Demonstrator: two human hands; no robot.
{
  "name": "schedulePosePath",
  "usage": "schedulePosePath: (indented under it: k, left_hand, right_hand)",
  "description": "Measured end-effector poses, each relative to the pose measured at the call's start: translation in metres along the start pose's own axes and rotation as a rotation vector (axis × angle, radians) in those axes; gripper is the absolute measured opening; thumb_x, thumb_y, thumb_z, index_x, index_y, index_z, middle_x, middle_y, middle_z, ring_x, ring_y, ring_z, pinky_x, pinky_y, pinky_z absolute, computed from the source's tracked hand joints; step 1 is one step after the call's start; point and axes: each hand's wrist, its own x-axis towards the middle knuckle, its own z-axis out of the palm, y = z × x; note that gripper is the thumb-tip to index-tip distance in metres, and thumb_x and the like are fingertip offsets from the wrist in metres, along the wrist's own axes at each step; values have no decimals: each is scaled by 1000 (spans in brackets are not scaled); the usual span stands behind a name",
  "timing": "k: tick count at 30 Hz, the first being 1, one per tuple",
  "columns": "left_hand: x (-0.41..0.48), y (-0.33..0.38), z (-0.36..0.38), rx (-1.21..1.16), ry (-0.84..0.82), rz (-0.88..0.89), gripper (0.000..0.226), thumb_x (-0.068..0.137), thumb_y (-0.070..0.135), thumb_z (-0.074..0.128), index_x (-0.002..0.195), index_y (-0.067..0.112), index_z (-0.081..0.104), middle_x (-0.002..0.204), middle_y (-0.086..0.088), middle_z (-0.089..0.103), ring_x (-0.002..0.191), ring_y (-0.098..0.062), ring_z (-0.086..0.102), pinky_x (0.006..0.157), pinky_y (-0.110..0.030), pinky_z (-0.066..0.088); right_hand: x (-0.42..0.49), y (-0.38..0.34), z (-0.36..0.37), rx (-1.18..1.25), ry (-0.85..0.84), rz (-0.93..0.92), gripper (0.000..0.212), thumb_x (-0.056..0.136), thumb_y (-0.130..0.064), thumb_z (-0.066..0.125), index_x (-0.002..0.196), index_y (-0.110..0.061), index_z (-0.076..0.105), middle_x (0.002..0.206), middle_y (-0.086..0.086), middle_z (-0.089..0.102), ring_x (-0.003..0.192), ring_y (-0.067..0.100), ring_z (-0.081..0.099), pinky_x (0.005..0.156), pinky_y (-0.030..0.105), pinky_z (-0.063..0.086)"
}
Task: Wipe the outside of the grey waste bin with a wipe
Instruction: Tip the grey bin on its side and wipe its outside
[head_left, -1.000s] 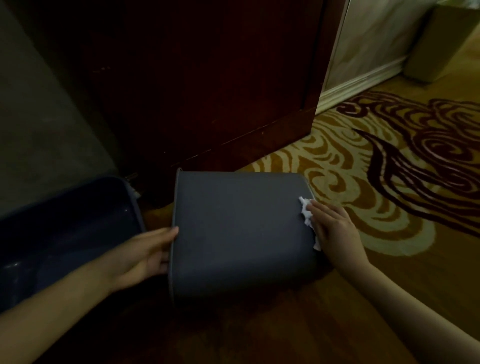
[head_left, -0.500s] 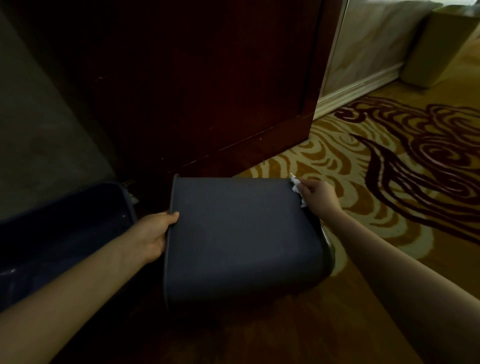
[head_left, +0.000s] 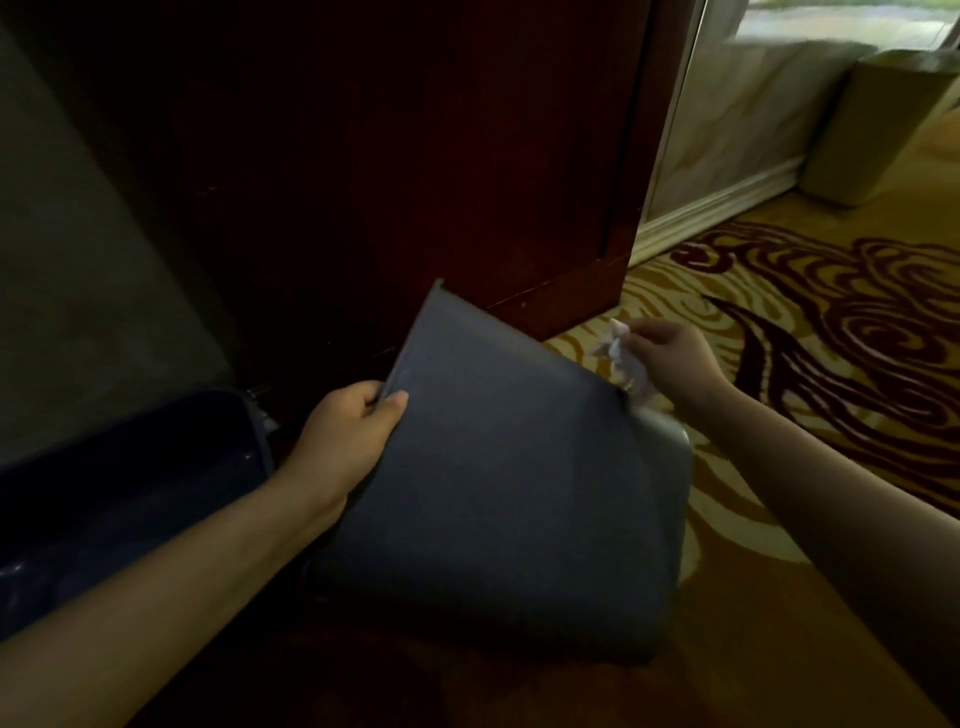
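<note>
I tip the grey bin (head_left: 498, 483) on the patterned carpet (head_left: 810, 332), its rim end turned toward 10 o'clock and its base toward 4, so a broad side faces up where I can reach it. My left hand (head_left: 353, 441), at 9 o'clock of the bin, is closed over the rim edge, thumb on the outer wall and fingers curled out of sight; I judge it is there to steady the bin and to turn it for the next face. My right hand (head_left: 675, 358), at 2 o'clock, pinches the crumpled white wipe (head_left: 623, 364) between fingertips and thumb, right at the bin's far upper edge; whether the wipe touches the wall there I cannot tell. The bin lies just in front of a dark wooden cabinet (head_left: 415, 156). At 8 o'clock sits a dark blue tub (head_left: 130, 467), perhaps the inner liner, set aside so only the shell gets cleaned. Count: one grey bin, one wipe, one tub, two hands, plus a tan bin (head_left: 878, 124) far off at 1 o'clock.
</note>
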Motion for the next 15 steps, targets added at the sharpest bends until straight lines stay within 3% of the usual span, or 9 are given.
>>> schedulePosePath:
  k: [3, 7, 10, 13, 15]
  left_hand:
    - [-2, 26, -1, 110, -115, 100, 16, 82, 24, 67, 95, 29, 60, 90, 10, 67, 80, -7, 65, 58, -20, 49]
    - [4, 57, -2, 349, -136, 262, 25, 77, 21, 71, 101, 24, 63, 84, 15, 64, 78, -1, 62, 61, -18, 47]
    - [7, 75, -2, 580, -115, 391, 26, 79, 26, 69, 104, 27, 63, 88, 13, 63, 81, -2, 61, 66, -20, 49]
    - [10, 82, -1, 732, -55, 508, 28, 80, 28, 67, 107, 29, 61, 83, 18, 56, 76, 0, 56, 65, -20, 46]
    - [13, 82, 1, 812, 2, 574, 27, 82, 30, 64, 109, 31, 59, 78, 19, 54, 70, 3, 51, 58, -15, 39]
  right_hand:
    - [-4, -42, 4, -27, -46, -94, 21, 93, -28, 49, 103, -21, 65, 81, -9, 66, 68, 3, 61, 48, 15, 45]
    - [-13, -92, 10, -374, -67, -486, 32, 93, -19, 47, 125, -24, 52, 108, -7, 49, 89, 2, 50, 65, 5, 35]
    - [-19, -119, 6, -552, -146, -711, 42, 93, -18, 47, 134, -24, 43, 120, -2, 39, 101, 3, 41, 76, 9, 35]
    - [-20, -129, 0, -692, -196, -777, 37, 93, -20, 46, 130, -21, 48, 128, 0, 39, 105, 4, 40, 84, 15, 35]
    - [-18, -129, -3, -717, -231, -782, 28, 93, -20, 46, 120, -19, 56, 121, -1, 47, 98, 3, 44, 80, 13, 35]
